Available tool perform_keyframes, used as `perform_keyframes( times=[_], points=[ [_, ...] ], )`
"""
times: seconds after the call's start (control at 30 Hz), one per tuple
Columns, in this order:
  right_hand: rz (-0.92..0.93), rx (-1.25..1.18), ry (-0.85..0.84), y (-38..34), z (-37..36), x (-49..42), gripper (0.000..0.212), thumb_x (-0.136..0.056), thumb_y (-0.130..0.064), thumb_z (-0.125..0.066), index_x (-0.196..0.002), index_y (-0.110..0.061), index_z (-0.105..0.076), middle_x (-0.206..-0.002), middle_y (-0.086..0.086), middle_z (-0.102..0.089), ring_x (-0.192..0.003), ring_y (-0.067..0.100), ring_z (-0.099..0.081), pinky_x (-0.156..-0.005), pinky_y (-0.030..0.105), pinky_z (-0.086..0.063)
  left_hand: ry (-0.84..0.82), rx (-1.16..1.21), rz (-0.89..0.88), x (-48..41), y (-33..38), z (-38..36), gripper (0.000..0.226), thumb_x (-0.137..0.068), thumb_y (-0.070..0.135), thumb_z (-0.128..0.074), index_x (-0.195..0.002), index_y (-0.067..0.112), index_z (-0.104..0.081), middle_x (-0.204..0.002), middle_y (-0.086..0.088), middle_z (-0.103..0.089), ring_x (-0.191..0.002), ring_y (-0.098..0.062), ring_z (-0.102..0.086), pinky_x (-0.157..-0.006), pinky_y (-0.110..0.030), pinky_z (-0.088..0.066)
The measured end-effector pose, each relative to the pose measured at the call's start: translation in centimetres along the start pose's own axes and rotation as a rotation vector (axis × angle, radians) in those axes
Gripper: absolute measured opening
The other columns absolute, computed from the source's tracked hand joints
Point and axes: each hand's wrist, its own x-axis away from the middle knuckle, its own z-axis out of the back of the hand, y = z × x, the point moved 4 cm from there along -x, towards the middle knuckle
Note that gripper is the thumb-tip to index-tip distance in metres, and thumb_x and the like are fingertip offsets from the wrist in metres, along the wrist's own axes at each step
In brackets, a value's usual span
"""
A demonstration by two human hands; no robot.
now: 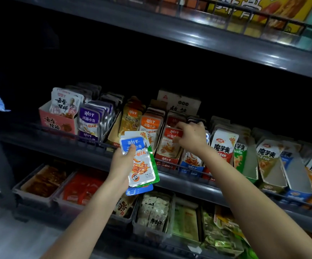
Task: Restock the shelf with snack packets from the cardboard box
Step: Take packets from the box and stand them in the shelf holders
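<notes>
Since the packets (142, 165) are thin foil sachets, they look light, limp and slick, apt to slide out of a fan. The safest hold is probably a flat pinch across a sealed top or side edge, not the soft middle. The left hand (122, 162) holds them that way: its thumb presses on the blue top of the front packet with the fingers behind. It clasps a small fan, blue in front, with green and another blue edge showing behind, upright just near of the shelf (185, 185). The right arm reaches farther in and to the right. The right hand (190, 136) sits at the tops of the red packets (170, 144) standing in their row, thumb against the front one and fingers curled over those behind. Whether it pinches a packet or only parts the row cannot be told. A blue tray (190, 168) stands just below its wrist.
</notes>
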Motion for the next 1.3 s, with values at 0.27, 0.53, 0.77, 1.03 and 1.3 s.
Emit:
perform_keyframes(
  times=[0.27,0.53,0.77,1.03,1.3],
  points=[
    [-0.003,0.100,0.033,0.7,0.0,-0.9,0.038,-0.089,-0.039,-0.062,-0.124,-0.025,-0.062,-0.114,0.000,-0.068,-0.117,0.021,-0.049,-0.098,0.034,-0.024,-0.008,0.001,0.008,-0.1,-0.3,-0.4,0.025,-0.098,0.033,-0.049,-0.111,0.014,-0.058,-0.092,-0.008,-0.070,-0.075,-0.023,-0.069,-0.062,-0.035,-0.056],
    [-0.075,0.050,0.097,1.3,0.2,-1.9,0.029,-0.089,-0.037,-0.064,-0.115,-0.024,-0.068,-0.108,-0.001,-0.070,-0.109,0.021,-0.058,-0.102,0.036,-0.027,-0.015,0.005,0.010,-0.7,-0.4,-0.5,0.023,-0.097,0.035,-0.051,-0.109,0.016,-0.057,-0.091,-0.007,-0.070,-0.073,-0.024,-0.069,-0.062,-0.036,-0.056],
    [-0.098,-0.041,0.064,1.7,-0.5,-3.5,0.024,-0.089,-0.024,-0.064,-0.112,-0.017,-0.068,-0.106,0.003,-0.070,-0.098,0.021,-0.063,-0.092,0.034,-0.044,-0.019,0.035,-0.022,-1.0,0.1,-0.6,0.014,-0.097,0.033,-0.051,-0.089,0.023,-0.055,-0.085,-0.005,-0.068,-0.071,-0.024,-0.067,-0.065,-0.038,-0.055],
    [-0.112,0.081,0.092,1.6,-1.6,-4.6,0.025,-0.088,-0.027,-0.063,-0.113,-0.027,-0.065,-0.109,0.001,-0.066,-0.114,0.025,-0.051,-0.108,0.043,-0.029,-0.029,0.072,-0.041,-1.1,0.3,-0.6,0.013,-0.097,0.031,-0.052,-0.088,0.023,-0.056,-0.082,-0.004,-0.068,-0.070,-0.024,-0.067,-0.065,-0.038,-0.054],
    [-0.101,0.124,0.235,0.1,0.4,-2.0,0.032,-0.092,-0.038,-0.056,-0.116,-0.017,-0.062,-0.112,0.006,-0.064,-0.114,0.028,-0.050,-0.100,0.039,-0.026,-0.042,0.073,-0.041,-0.6,0.2,-0.8,0.011,-0.096,0.032,-0.053,-0.093,0.021,-0.056,-0.085,-0.004,-0.069,-0.072,-0.024,-0.067,-0.065,-0.038,-0.055]
  ],
)
